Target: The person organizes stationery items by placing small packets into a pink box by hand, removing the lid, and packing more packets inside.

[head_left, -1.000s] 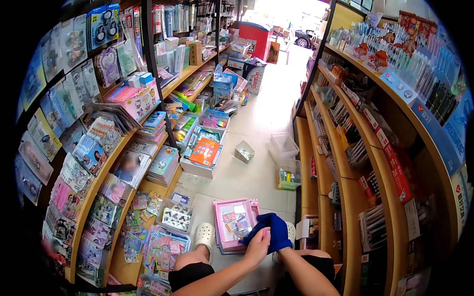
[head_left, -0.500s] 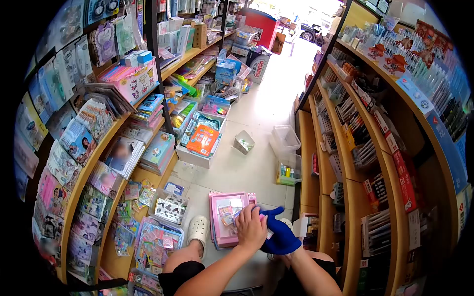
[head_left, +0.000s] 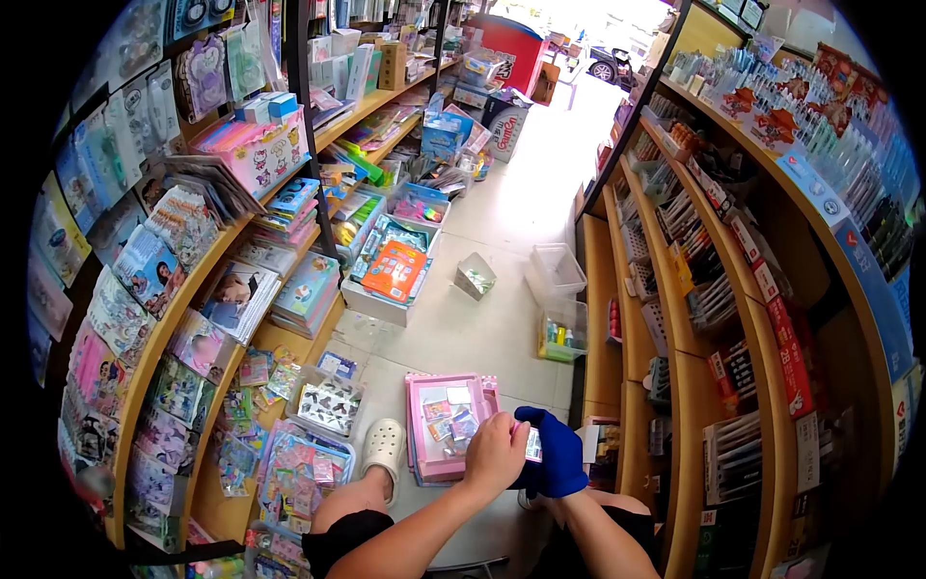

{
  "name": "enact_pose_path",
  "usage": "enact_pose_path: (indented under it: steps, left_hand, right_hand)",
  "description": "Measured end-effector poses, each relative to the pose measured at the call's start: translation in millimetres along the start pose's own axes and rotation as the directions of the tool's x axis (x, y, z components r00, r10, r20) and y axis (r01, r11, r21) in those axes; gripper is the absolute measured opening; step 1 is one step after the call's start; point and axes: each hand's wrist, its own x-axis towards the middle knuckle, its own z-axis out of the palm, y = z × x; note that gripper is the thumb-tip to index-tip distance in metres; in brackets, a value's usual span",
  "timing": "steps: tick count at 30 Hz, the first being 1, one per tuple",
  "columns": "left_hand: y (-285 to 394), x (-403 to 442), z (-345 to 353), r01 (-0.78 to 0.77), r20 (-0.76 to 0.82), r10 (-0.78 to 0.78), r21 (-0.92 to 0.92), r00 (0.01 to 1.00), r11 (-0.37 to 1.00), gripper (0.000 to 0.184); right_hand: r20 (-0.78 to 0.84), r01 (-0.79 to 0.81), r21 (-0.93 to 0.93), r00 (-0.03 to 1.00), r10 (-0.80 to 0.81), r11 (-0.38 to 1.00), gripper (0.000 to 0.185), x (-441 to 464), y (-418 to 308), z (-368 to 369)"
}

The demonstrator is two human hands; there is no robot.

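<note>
My right hand (head_left: pixel 557 457) is covered by a blue glove or cloth, its fingers curled around a small shiny packet (head_left: pixel 532 445). Against it, my bare left hand (head_left: pixel 497 453) is closed, its fingertips pinched at the packet's edge. Just left of both hands, a pink tray (head_left: pixel 419 456) rests on the floor with small colourful packets (head_left: pixel 453 419) inside. Part of the packet is hidden by my fingers.
Clear bins of packets (head_left: pixel 328 403) stand by the left shelf (head_left: pixel 230 502). A white box (head_left: pixel 378 307), a small clear container (head_left: pixel 476 276) and stacked plastic bins (head_left: pixel 562 330) stand ahead. Curved wooden shelves (head_left: pixel 687 386) line the right.
The blue covering, earlier bunched up, is now over my right hand, whose fingers have since curled in. My left hand has moved from lying over the glove to a pinch at the packet.
</note>
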Motion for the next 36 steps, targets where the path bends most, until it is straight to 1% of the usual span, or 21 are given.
enact_pose_path:
  steps: [1, 4, 6, 7, 9, 11, 12, 13, 16, 17, 19, 21, 23, 24, 26, 28, 30, 32, 34, 35, 36]
  left_hand:
    - [5, -1, -2, 0.021, 0.009, -0.021, -0.016, 1.000, 1.000, 0.025]
    - [4, -5, 2, 0.041, 0.031, -0.039, -0.058, 0.999, 0.997, 0.025]
    - [1, -11, 5, 0.029, 0.059, -0.027, -0.046, 0.998, 0.999, 0.024]
    - [-1, -13, 6, 0.045, 0.112, -0.040, -0.041, 0.993, 0.998, 0.025]
    - [-1, -18, 5, 0.101, 0.215, -0.084, -0.068, 0.973, 0.993, 0.026]
    - [7, -19, -3, 0.142, 0.275, -0.110, -0.097, 0.955, 0.985, 0.026]
    - [6, -18, -6, 0.112, 0.251, -0.083, -0.102, 0.964, 0.989, 0.024]
    - [6, -18, -8, 0.082, 0.227, -0.056, -0.106, 0.972, 0.991, 0.023]
    - [-2, -15, -8, -0.015, 0.106, 0.032, -0.158, 0.994, 0.987, 0.021]
    - [-1, -13, -10, -0.051, 0.055, 0.061, -0.180, 0.997, 0.982, 0.021]
    - [3, -5, -23, 0.042, 0.006, -0.041, -0.173, 0.999, 0.984, 0.021]
    - [10, 6, -45, 0.101, -0.048, -0.112, -0.201, 0.993, 0.974, 0.019]
    - [16, 12, -72, 0.026, -0.150, -0.060, -0.223, 0.987, 0.975, 0.018]
    - [15, 15, -87, -0.005, -0.185, -0.046, -0.265, 0.982, 0.964, 0.017]
    - [0, 18, -119, -0.007, -0.261, -0.075, -0.303, 0.962, 0.953, 0.015]
    - [-37, 19, -153, -0.034, -0.358, -0.074, -0.287, 0.931, 0.957, 0.014]
    - [-56, 15, -180, 0.097, -0.371, -0.267, -0.418, 0.890, 0.903, 0.014]
    - [-90, 2, -202, 0.245, -0.386, -0.437, -0.454, 0.813, 0.856, 0.012]
    - [-144, -27, -226, 0.403, -0.332, -0.509, -0.341, 0.794, 0.850, 0.013]
    - [-173, -45, -230, 0.394, -0.442, -0.435, -0.187, 0.784, 0.900, 0.014]
    - [-209, -69, -233, 0.391, -0.536, -0.343, -0.028, 0.771, 0.920, 0.014]
  right_hand:
    - [-0.040, -0.101, 0.101, 0.994, 0.106, 0.990, 0.023, -2, -8, 1]
    - [-0.045, -0.250, 0.349, 0.958, 0.283, 0.903, 0.017, 0, -42, -6]
    - [-0.094, -0.023, -0.018, 0.995, 0.021, 1.000, 0.016, 0, -33, -11]
    - [-0.047, -0.243, 0.063, 0.968, 0.246, 0.968, 0.022, 3, -30, -18]
    - [-0.014, -0.290, 0.297, 0.951, 0.308, 0.910, 0.026, 1, -5, -19]
    - [0.068, -0.358, 0.342, 0.932, 0.357, 0.869, 0.028, 3, 4, -17]
    - [0.108, -0.393, 0.360, 0.919, 0.380, 0.846, 0.031, 5, 0, -15]
    - [0.203, -0.518, 0.545, 0.845, 0.495, 0.660, 0.029, 5, -6, -11]
    - [0.503, -0.699, 0.642, 0.694, 0.515, 0.316, 0.030, 7, -45, -12]
    - [0.488, -0.689, 0.629, 0.710, 0.507, 0.360, 0.029, 5, -36, -5]
    - [0.486, -0.686, 0.557, 0.726, 0.486, 0.468, 0.032, 2, -31, -3]
    - [0.509, -0.681, 0.432, 0.725, 0.463, 0.591, 0.038, 2, -57, -3]
    - [0.665, -0.749, 0.429, 0.640, 0.385, 0.505, 0.045, 7, -61, -9]
    - [0.753, -0.796, 0.463, 0.585, 0.301, 0.389, 0.046, 12, -42, -13]
    - [0.766, -0.792, 0.546, 0.604, 0.220, 0.274, 0.051, 14, -24, -14]
    - [0.648, -0.693, 0.647, 0.720, 0.248, 0.319, 0.055, 15, -22, -9]
    - [0.529, -0.592, 0.700, 0.806, 0.268, 0.398, 0.057, 12, -14, -7]
    - [0.501, -0.558, 0.769, 0.830, 0.246, 0.312, 0.056, 8, -9, -8]
    - [0.479, -0.575, 0.757, 0.811, 0.336, 0.310, 0.050, 8, -21, -10]
    - [0.465, -0.584, 0.751, 0.799, 0.381, 0.309, 0.047, 8, -25, -11]
    - [0.487, -0.588, 0.757, 0.799, 0.353, 0.286, 0.047, 8, -11, -14]
